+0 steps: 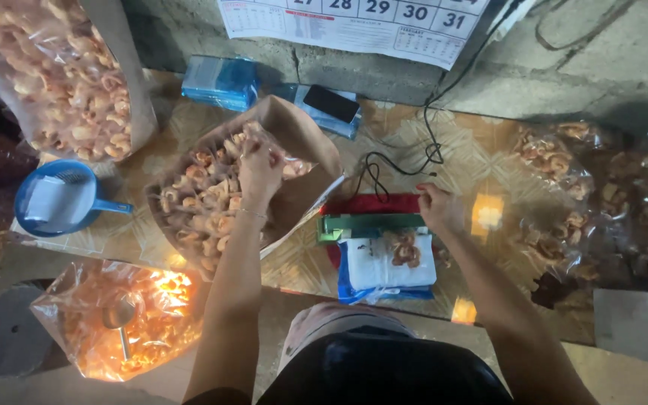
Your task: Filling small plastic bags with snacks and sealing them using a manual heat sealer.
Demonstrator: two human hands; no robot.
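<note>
My left hand [260, 169] reaches into a large clear bag of curled tan crackers [204, 202] lying in a brown sack, fingers closed on the clear plastic at its top. My right hand [438, 208] rests on the right end of a green bar [369, 223], which looks like a sealer's arm, on a red base. Just in front of the bar lies a small clear packet with a few crackers [405, 251] on a stack of white and blue bags [384, 274].
A blue scoop [61, 199] lies at left. Big cracker bags stand at the upper left [61, 82] and lower left [125, 319]; sealed packets [564, 187] pile at right. A black phone [331, 103] and cable [429, 150] lie near the concrete wall with a calendar [354, 22].
</note>
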